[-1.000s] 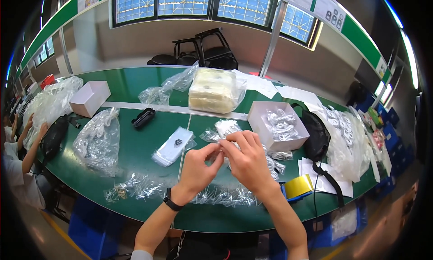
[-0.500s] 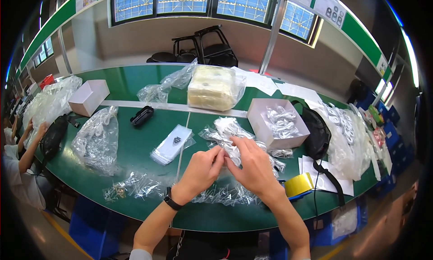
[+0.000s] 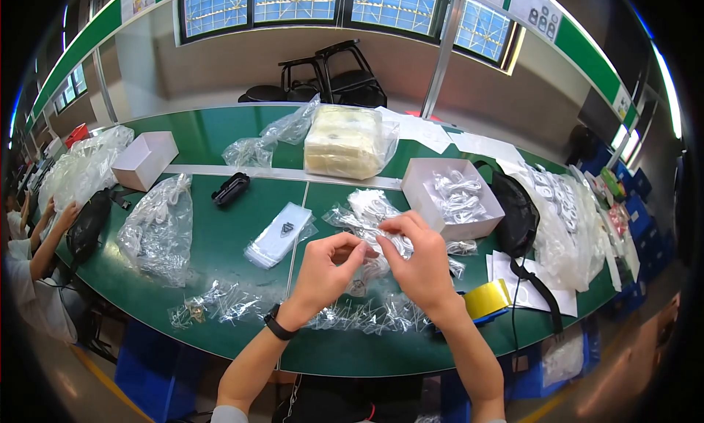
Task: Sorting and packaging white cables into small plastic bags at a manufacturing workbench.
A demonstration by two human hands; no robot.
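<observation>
My left hand [image 3: 326,270] is raised over the green table, its thumb and index finger curled into a ring with the tips together. Whatever they pinch, if anything, is too small to make out. Opposite it, my right hand [image 3: 422,260] has curved fingers, with a gap between index finger and thumb and nothing visible in it. Behind both hands lies a pile of bagged white cables [image 3: 370,206], partly hidden by them. Nearer to me, a row of small clear bags with thin pieces [image 3: 367,314] lies below my wrists.
Left of my hands lies a stack of clear bags [image 3: 277,236] with small dark pieces on top. A white box [image 3: 418,199] of cables stands right, near yellow tape [image 3: 487,300] and a black pouch [image 3: 513,214]. A wrapped block [image 3: 345,144] stands behind. Another person works far left.
My hands have moved slightly apart; the fingertips that met before now have a gap between them. The right thumb and index finger have spread. Things on the table look the same.
</observation>
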